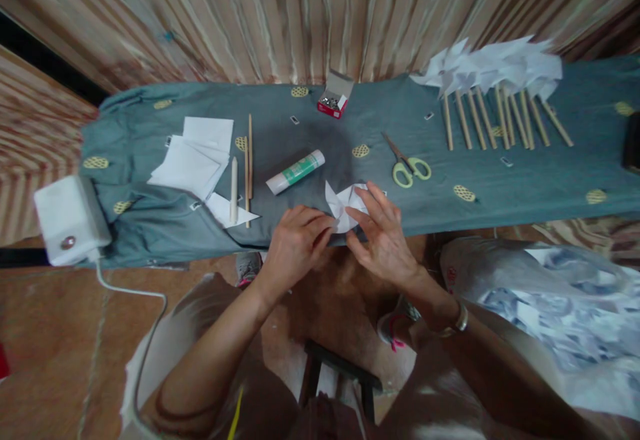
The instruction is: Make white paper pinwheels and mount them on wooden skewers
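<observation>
Head view — single entry, one bench.

Item 1: folded paper (345,207), white, with pointed flaps. It lies at the near edge of the cloth-covered table (525,173), between our two hands.

Item 2: left hand (295,243). The fingers are curled in and the fingertips are closed on the paper's left side in a light pinch.

Item 3: right hand (383,230). The fingers are spread wide and laid flat over the paper's right flap, pressing rather than clasping, and nothing is enclosed.

Item 4, surroundings:
- A glue stick (295,171) lies on its side just beyond the paper.
- Scissors (407,163) lie near, to the right.
- An open box of small metal pieces (334,97) sits further back.
- Loose paper squares (195,157) and thin sticks (249,153) lie to the left.
- A row of finished paper pieces on sticks (493,67) is far right.
- A white box with a cable (70,220) sits at the left end.

Risks, as we judge them:
- The paper sits so close to the table edge that a slack pinch or a push towards us could send it off onto the floor.
- Uneven pressure from the flat right hand could crease a flap crooked or tear it at the fold.
- The glue stick, lying on its side, could roll if the cloth is tugged.
- The open box could tip and scatter its contents if the cloth shifts.
</observation>
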{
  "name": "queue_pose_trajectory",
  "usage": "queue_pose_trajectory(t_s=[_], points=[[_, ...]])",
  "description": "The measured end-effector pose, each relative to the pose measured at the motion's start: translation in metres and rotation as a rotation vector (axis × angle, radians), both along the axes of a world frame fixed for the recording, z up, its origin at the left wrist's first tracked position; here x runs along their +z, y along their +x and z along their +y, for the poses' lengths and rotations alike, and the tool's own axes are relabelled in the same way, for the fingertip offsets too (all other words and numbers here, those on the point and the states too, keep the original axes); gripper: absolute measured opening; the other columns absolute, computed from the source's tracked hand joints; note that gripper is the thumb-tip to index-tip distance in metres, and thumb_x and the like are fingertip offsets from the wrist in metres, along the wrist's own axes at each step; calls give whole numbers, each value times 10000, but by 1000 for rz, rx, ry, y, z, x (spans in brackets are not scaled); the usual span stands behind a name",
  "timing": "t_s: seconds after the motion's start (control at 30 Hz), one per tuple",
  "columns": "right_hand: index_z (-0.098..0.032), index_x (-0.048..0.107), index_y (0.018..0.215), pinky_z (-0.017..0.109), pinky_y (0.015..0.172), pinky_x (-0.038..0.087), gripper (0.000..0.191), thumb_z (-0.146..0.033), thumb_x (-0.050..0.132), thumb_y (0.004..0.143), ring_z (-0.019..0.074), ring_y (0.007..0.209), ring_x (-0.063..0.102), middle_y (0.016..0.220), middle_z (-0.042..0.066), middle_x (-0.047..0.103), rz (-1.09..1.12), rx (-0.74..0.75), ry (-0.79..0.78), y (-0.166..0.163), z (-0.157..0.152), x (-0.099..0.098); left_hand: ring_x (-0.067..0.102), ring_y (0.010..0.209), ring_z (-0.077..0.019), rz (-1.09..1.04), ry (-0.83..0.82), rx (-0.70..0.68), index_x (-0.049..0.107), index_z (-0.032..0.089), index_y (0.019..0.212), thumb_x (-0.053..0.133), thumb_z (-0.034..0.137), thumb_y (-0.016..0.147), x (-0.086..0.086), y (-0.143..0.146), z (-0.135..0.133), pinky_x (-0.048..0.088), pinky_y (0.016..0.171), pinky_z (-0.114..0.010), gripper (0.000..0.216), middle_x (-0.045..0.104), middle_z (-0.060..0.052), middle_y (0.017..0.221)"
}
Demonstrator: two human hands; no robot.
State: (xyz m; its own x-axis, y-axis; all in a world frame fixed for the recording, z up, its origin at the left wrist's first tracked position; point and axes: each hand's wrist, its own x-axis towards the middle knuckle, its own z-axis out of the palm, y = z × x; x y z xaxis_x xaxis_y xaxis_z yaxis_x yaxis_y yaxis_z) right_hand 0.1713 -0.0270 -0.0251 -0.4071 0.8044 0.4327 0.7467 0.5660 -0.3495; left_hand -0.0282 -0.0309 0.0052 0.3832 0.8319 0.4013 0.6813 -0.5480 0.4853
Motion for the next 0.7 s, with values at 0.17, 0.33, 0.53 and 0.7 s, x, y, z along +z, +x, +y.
queue_pose_trajectory(t_s=[0.17, 0.33, 0.53, 0.7], points=[[-272, 593, 1154, 522, 1082, 378, 286, -219, 521, 883, 299, 1448, 332, 1464, 86, 489, 0, -24, -24, 3, 3, 2, 620, 826, -191, -1, 0, 19, 707, 162, 976, 567, 252, 935, 0, -1, 4, 498, 773, -334, 171, 718, -77, 898], [-291, 616, 1177, 537, 1106, 350, 313, -207, 488, 905, 297, 1465, 299, 1506, 54, 453, 0, -37, -69, 5, 3, 2, 636, 847, -198, -49, -43, 28, 718, 155, 967, 574, 247, 929, 0, -1, 5, 516, 793, -333, 176, 724, -83, 910], [-252, 614, 1221, 541, 1114, 336, 321, -208, 454, 947, 284, 1475, 277, 1516, 92, 445, 2, -7, -41, 8, 3, -1, 667, 908, -205, -160, -199, 81, 718, 187, 1000, 570, 278, 921, 1, 2, 6, 524, 854, -338, 191, 744, -68, 945], [-288, 580, 1274, 547, 1109, 348, 364, -183, 458, 948, 272, 1473, 289, 1520, 77, 440, 29, -13, -4, 9, 4, 1, 678, 961, -226, -379, -347, 140, 709, 172, 1055, 626, 301, 874, -1, 6, 9, 514, 910, -367, 237, 741, -94, 1018]])
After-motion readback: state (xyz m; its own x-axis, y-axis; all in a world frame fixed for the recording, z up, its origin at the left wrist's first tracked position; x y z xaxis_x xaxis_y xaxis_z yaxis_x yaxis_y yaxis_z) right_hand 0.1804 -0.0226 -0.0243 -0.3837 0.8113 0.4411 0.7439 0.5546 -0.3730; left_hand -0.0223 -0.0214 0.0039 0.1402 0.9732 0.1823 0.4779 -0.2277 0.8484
